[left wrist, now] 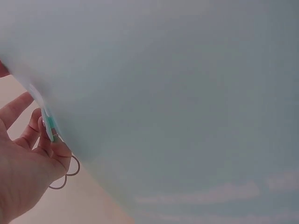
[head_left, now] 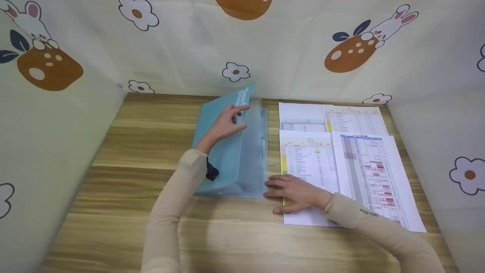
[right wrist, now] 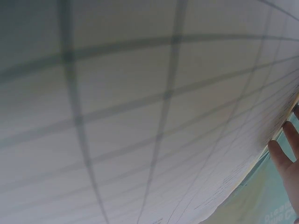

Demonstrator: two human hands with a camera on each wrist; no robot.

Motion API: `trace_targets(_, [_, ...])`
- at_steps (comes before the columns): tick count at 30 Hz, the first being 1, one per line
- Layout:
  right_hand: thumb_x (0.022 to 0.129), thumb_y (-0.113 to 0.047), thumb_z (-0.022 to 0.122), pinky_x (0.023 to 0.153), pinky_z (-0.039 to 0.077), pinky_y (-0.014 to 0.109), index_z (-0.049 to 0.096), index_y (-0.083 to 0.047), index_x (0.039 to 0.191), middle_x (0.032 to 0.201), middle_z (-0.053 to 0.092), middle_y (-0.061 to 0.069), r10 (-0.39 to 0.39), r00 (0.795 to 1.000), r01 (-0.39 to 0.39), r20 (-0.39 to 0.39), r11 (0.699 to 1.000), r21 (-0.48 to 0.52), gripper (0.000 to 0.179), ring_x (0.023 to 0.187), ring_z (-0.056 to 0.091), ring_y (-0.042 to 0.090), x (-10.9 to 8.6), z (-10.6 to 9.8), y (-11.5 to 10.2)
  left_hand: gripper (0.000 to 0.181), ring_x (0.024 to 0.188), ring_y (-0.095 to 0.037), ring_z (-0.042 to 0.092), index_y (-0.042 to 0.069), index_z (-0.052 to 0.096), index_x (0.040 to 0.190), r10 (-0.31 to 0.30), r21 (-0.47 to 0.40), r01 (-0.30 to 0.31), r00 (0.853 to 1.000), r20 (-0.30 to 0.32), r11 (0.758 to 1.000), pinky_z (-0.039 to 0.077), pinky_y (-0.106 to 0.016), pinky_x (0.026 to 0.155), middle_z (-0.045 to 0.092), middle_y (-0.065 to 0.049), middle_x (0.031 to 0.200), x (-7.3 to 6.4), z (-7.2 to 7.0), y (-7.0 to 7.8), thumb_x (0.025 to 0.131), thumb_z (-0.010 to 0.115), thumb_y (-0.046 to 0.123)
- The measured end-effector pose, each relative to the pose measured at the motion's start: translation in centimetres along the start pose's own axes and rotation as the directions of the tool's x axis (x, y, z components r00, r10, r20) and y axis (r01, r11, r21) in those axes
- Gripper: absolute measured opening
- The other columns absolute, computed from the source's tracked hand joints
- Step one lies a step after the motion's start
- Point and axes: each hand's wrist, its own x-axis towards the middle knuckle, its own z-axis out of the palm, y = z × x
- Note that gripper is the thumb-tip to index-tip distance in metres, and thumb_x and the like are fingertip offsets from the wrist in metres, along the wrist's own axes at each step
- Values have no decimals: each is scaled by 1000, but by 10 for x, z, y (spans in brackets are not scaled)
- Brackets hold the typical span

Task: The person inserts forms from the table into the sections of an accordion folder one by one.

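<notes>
A teal plastic document folder (head_left: 253, 159) lies on the table with its front flap (head_left: 225, 159) raised and leaning left. My left hand (head_left: 227, 124) holds the flap near its upper right edge. In the left wrist view the flap (left wrist: 177, 112) fills most of the picture, and the fingers (left wrist: 58, 151) curl at its edge beside a small teal tab and a loop of cord. My right hand (head_left: 297, 193) rests, fingers extended, on the left edge of a printed sheet (head_left: 308, 163), fingertips beside the folder's right edge. Close up, a gridded paper (right wrist: 140, 116) hides much of the right wrist view.
Several printed sheets overlap on the right, among them a table with red cells (head_left: 373, 170) and pages farther back (head_left: 356, 117). A thin cord (head_left: 273, 165) runs from the folder toward the papers. Patterned cloth walls (head_left: 288, 45) border the wooden table (head_left: 125, 182).
</notes>
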Motion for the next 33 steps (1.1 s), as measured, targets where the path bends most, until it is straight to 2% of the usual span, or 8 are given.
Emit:
trace_targets(6, [80, -48, 53, 93, 28, 41, 55, -20, 120, 128, 44, 8, -17, 1000, 17, -26, 1000, -15, 49, 121, 32, 26, 0, 0, 0, 53, 73, -18, 38, 16, 48, 127, 25, -2, -25, 1000, -13, 1000, 35, -30, 63, 42, -6, 99, 1, 1, -3, 75, 53, 16])
trace_targets(19, [80, -50, 52, 95, 26, 38, 54, -21, 122, 130, 42, 6, 20, 1000, -20, 6, 1000, 2, 51, 123, 29, 21, -1, -3, -1, 53, 79, -17, 40, 20, 48, 128, -15, 17, 16, 1000, -11, 1000, 37, -28, 64, 41, -3, 100, 1, 4, 1, 75, 56, 21])
trace_targets(23, [78, -45, 58, 95, 26, 38, 55, -19, 120, 127, 44, 7, 9, 998, -8, -55, 1000, 25, 50, 120, 32, 21, -1, -11, 1, 53, 80, -18, 40, 21, 48, 128, -21, 8, 21, 1000, -9, 1000, 37, -29, 65, 41, -4, 100, 0, 4, 1, 75, 56, 21])
trace_targets(27, [77, -36, 62, 95, 25, 40, 56, -15, 119, 125, 45, 10, 6, 990, -1, -141, 999, 35, 47, 119, 34, 25, -4, -28, 6, 54, 80, -18, 40, 20, 48, 128, -18, 3, 18, 1000, -4, 1000, 37, -29, 65, 41, -4, 101, 1, 4, 0, 75, 56, 21])
trace_targets(33, [79, -33, 60, 95, 24, 44, 50, -17, 125, 131, 39, 6, 128, 960, -121, -248, 992, 44, 50, 121, 32, 26, -20, -63, 17, 53, 79, -18, 40, 19, 48, 128, 2, -3, -2, 1000, 3, 1000, 37, -29, 65, 41, -5, 100, 1, 4, 1, 75, 55, 21])
